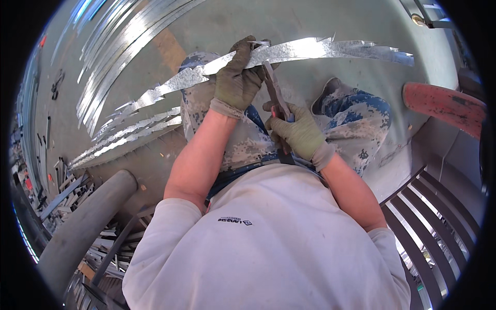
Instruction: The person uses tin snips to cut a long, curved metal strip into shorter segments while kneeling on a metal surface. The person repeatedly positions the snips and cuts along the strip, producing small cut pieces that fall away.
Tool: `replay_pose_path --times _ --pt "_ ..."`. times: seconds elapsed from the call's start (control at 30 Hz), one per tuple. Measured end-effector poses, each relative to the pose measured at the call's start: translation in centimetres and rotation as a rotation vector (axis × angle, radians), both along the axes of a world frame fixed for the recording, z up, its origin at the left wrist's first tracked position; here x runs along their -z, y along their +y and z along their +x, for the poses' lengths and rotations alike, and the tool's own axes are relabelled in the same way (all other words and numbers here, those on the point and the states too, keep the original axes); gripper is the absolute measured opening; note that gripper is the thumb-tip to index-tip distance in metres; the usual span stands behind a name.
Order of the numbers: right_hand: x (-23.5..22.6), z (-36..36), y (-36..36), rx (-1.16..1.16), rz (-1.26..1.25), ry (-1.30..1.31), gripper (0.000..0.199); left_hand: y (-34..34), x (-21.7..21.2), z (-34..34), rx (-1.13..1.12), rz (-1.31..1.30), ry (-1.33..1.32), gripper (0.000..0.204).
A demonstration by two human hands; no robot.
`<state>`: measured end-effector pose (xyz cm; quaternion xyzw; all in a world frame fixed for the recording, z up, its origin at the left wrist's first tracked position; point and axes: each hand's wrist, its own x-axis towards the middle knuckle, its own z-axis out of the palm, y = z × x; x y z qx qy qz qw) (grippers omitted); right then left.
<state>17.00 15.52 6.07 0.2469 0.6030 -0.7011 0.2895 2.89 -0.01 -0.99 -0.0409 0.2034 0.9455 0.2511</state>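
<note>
A long galvanized metal strip (330, 49) with jagged, spiked edges stretches across the upper part of the head view. My left hand (236, 80), in an olive work glove, grips the strip near its middle. My right hand (299, 135), also gloved, is closed on the handles of metal snips (275, 93), whose blades reach up to the strip beside my left hand. Both hands are above my knees, which are in blue-grey camouflage trousers.
Several more spiked metal strips (129, 134) lie on the floor at left, past them long plain strips (119, 57). A grey pipe (82, 227) and scrap metal pieces sit at lower left. A red bar (444, 103) and a slatted dark grating (439, 227) are at right.
</note>
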Motion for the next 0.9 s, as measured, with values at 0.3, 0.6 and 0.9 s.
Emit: replay_pose_path --times 0.3,0.6,0.9 --pt "-0.1 0.0 1.5 0.08 -0.509 -0.044 0.049 -0.7 1.3 -0.4 0.099 0.043 0.06 0.035" --pt "-0.2 0.4 1.1 0.083 -0.492 -0.01 0.053 -0.2 0.2 0.1 0.087 0.033 0.071 0.038" --pt "-1.2 1.3 1.7 0.08 -0.226 0.045 0.052 0.3 0.5 0.1 0.059 -0.02 0.077 0.032"
